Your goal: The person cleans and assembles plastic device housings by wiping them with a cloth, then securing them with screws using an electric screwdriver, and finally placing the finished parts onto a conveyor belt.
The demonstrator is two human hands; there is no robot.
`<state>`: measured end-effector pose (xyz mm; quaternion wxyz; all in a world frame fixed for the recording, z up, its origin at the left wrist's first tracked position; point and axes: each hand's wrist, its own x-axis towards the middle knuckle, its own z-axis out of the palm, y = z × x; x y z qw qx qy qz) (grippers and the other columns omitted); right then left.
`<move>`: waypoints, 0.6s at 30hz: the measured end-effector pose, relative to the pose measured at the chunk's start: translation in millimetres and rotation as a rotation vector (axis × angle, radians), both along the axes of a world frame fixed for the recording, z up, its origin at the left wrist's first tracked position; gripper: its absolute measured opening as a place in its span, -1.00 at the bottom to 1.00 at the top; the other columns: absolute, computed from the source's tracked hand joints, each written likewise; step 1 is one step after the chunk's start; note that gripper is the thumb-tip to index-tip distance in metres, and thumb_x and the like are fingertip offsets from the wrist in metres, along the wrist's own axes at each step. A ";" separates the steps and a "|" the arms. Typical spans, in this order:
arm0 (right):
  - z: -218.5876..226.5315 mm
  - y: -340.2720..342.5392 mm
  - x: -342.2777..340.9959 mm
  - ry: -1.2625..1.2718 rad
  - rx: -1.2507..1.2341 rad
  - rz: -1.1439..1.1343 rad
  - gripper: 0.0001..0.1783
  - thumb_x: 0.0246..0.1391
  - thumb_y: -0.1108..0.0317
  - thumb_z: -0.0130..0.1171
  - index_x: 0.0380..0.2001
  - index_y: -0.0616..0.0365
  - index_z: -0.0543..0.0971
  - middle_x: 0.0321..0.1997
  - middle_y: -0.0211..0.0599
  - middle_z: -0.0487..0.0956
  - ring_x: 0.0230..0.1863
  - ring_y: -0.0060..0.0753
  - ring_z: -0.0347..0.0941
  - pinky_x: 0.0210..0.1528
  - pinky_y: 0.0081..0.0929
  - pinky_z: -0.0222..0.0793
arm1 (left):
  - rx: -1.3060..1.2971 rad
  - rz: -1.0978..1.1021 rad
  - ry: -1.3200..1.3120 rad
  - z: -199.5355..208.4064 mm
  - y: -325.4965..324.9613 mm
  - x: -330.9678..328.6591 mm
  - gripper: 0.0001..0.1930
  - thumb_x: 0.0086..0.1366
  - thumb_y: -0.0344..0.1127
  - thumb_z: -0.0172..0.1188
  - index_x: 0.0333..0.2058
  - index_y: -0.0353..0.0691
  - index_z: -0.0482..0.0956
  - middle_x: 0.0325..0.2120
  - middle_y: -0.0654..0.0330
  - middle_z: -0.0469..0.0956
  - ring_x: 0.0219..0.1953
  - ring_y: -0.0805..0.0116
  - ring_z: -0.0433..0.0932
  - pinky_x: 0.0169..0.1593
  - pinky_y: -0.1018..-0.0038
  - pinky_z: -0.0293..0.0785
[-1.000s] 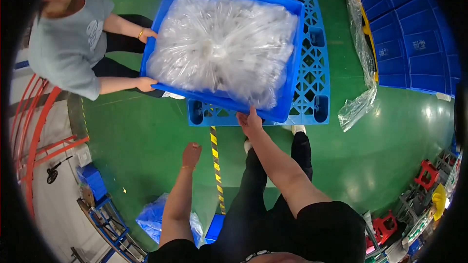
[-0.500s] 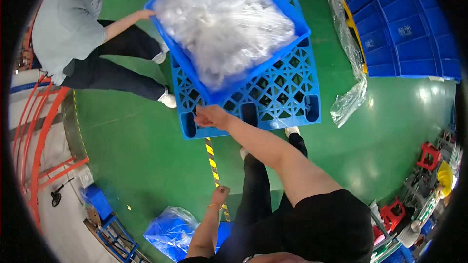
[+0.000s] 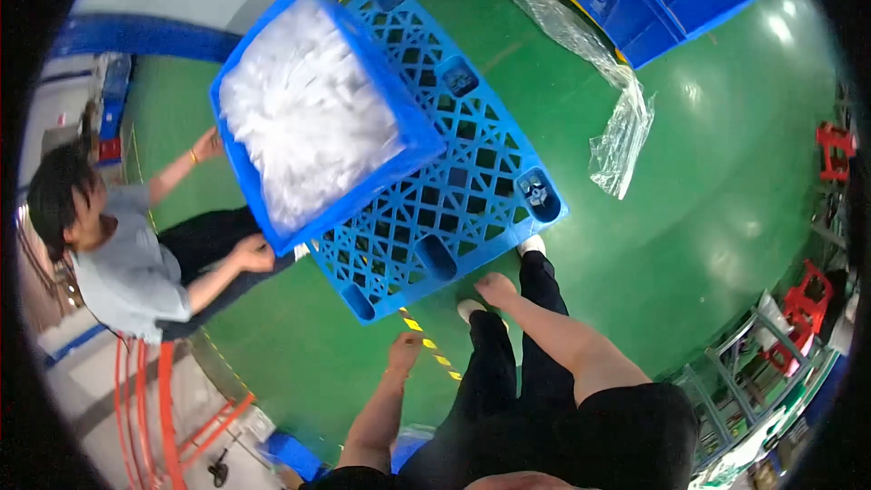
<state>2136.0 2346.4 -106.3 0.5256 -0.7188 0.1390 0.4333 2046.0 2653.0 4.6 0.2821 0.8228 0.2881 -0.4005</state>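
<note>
Underfoot, glossy green floor (image 3: 726, 172) bears blue pallet (image 3: 454, 181).

Both hands, the left hand (image 3: 403, 351) and the right hand (image 3: 495, 289), hang empty over bare green floor (image 3: 708, 218), nothing blocking them. Just ahead the blue pallet (image 3: 454, 209) takes up the floor, with the blue crate (image 3: 313, 118) a co-worker (image 3: 127, 263) grips over its far-left side. Loose plastic film (image 3: 617, 127) lies further right.

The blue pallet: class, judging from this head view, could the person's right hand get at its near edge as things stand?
Probably yes. The right hand hangs empty just short of the blue pallet, with only bare green floor between; the crate sits on the far side.
</note>
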 end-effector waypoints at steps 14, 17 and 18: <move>8.6 5.0 359.8 -1.271 -0.291 0.497 -0.72 -0.05 0.18 0.22 -0.24 -0.03 0.54 -0.23 -0.42 0.54 0.00 -0.36 0.45 0.30 -0.04 0.14 | 0.764 -0.740 -0.365 -39.5 -1.4 394.3 -0.50 0.19 -0.07 0.29 0.01 -0.24 0.44 -0.14 -0.09 0.56 -0.09 -0.13 0.53 -0.02 0.10 0.47; 3.4 6.9 371.5 -1.267 -0.289 0.355 -0.86 -0.06 0.31 0.18 -0.34 -0.03 0.54 -0.31 -0.46 0.54 -0.08 -0.37 0.48 0.10 -0.11 0.26 | 0.706 -0.902 -0.760 -54.3 21.9 399.8 -0.58 0.19 -0.01 0.28 -0.20 -0.25 0.50 -0.35 -0.03 0.60 -0.29 -0.15 0.55 -0.18 0.07 0.48; 3.1 4.5 369.8 -1.264 -0.278 0.362 -0.86 -0.06 0.31 0.18 -0.34 -0.03 0.54 -0.31 -0.46 0.54 -0.08 -0.37 0.48 0.10 -0.11 0.26 | 0.710 -0.895 -0.749 -57.7 26.3 396.1 -0.58 0.19 -0.01 0.28 -0.20 -0.25 0.50 -0.35 -0.03 0.60 -0.29 -0.15 0.55 -0.18 0.07 0.48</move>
